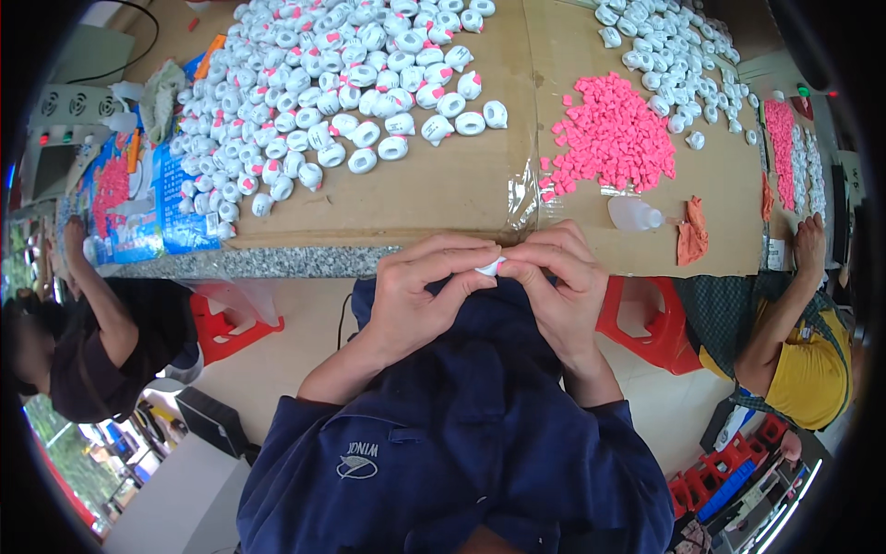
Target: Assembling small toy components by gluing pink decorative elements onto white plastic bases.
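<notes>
Just off the near edge of the cardboard-covered table (369,208), my left hand (411,286) and my right hand (563,282) meet fingertip to fingertip. Both pinch one small white plastic piece (489,268), mostly covered by the fingers, with a bit of pink showing on its right. Beyond my left hand spreads a large heap of white rounded pieces (392,148), many with pink parts on them. Past my right hand lies a pile of small pink pieces (614,138). Another heap of white pieces (678,55) sits behind it.
A translucent bottle (633,214) lies near the right front, beside a crumpled orange scrap (692,231). Co-workers sit at left (111,332) and right (784,351) with their own piles. Red stools (651,323) stand under the table edge.
</notes>
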